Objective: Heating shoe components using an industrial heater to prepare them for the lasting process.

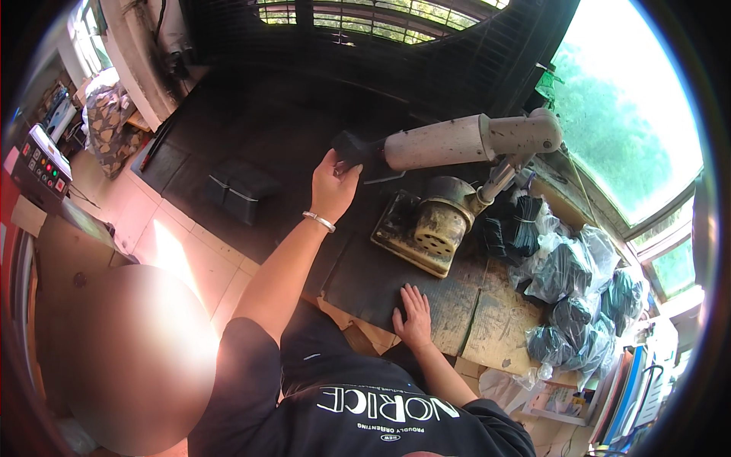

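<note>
My left hand (333,186) reaches forward and grips a black handle (352,151) at the end of a long beige cylindrical machine arm (457,141). That arm stands on a worn yellowish machine base (426,228) on the work surface. A silver bracelet circles my left wrist. My right hand (414,314) lies flat, fingers spread, on a black sheet (365,278) spread on the bench before the machine.
Clear plastic bags of black bundled pieces (567,274) pile up at the right by the window. A folded black stack (240,190) lies on the dark floor mat at left. A control box with coloured buttons (42,164) stands far left. Books and papers (563,400) sit bottom right.
</note>
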{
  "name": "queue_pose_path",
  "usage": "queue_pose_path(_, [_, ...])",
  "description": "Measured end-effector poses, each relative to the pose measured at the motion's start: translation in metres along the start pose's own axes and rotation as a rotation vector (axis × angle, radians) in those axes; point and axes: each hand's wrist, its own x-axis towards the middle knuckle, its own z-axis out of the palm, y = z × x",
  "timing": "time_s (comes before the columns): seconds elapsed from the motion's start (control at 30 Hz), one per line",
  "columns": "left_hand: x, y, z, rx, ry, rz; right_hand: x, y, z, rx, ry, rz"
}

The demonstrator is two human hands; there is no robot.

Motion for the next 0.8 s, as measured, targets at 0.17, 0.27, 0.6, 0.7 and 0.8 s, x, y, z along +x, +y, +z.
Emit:
queue_pose_path(0.17, [-0.006, 0.011, -0.018, 0.060, -0.025, -0.006, -0.001, 0.002, 0.001, -0.009, -0.004, -0.003])
queue_pose_path(0.27, [-0.010, 0.015, -0.027, 0.046, -0.020, -0.010, -0.001, 0.002, 0.002, -0.015, -0.007, -0.003])
queue_pose_path(0.6, [-0.015, 0.012, -0.036, -0.018, -0.057, -0.031, -0.001, 0.003, 0.002, -0.032, -0.007, 0.000])
queue_pose_path(0.7, [-0.012, 0.006, -0.027, -0.001, -0.079, -0.039, 0.000, 0.002, 0.000, -0.022, -0.015, 0.010])
queue_pose_path(0.8, [-0.008, 0.000, -0.015, -0.008, -0.073, -0.048, 0.000, 0.001, 0.001, -0.007, -0.016, 0.012])
